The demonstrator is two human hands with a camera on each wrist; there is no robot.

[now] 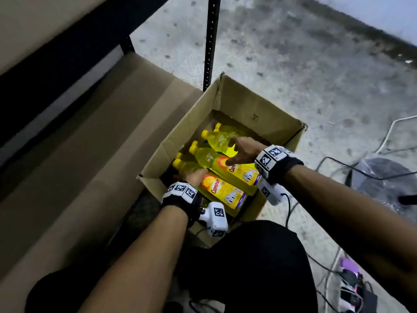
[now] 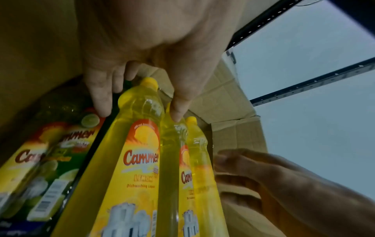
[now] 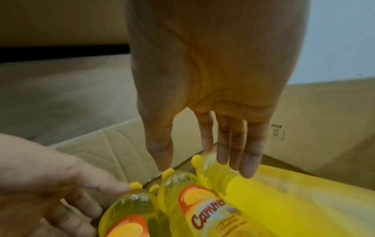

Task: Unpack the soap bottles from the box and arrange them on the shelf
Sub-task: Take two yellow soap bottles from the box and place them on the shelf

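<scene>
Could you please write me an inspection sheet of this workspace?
Surface: grey speckled floor.
Job's things: open box on the floor holds yellow bottles lying down; one green bottle beside them; shelf bare.
Clutter: power strip.
Grippers: left hand and right hand reach over bottles, fingers straight.
Cables: several on floor at right.
Surroundings: black upright, wall.

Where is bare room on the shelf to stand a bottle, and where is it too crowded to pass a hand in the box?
The low shelf board, between the black frame and the box, shows bare. Inside the box the yellow bottles lie packed side by side, with the left hand and right hand already over them. Some room shows by the box's far wall.
</scene>
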